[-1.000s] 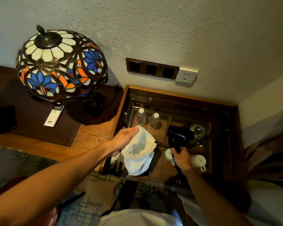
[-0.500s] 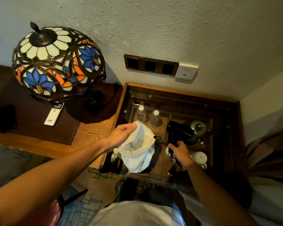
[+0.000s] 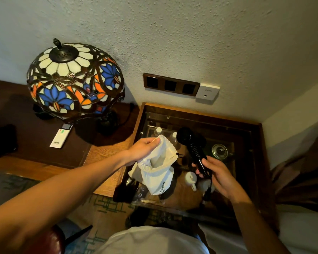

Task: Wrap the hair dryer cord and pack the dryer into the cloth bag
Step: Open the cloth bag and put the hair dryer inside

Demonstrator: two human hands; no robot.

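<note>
My left hand [image 3: 142,152] pinches the rim of a white cloth drawstring bag [image 3: 159,172] and holds its mouth open above the glass-topped table [image 3: 246,125]. My right hand [image 3: 216,174] grips the handle end of a black hair dryer [image 3: 190,141], which has its coiled cord wound around the handle. The dryer's head points up and left, just right of the bag's mouth and apart from it. The plug end of the cord [image 3: 206,194] dangles below my right hand.
A stained-glass lamp [image 3: 74,82] and a white remote [image 3: 61,135] sit on the wooden desk [image 3: 106,153] at left. Under the glass top are two water bottles [image 3: 158,132], a kettle [image 3: 219,151] and white cups [image 3: 191,179]. Wall sockets [image 3: 170,84] are behind.
My right hand has lifted the dryer and swung its head up and left toward the bag's mouth. My left hand keeps the bag open, slightly raised.
</note>
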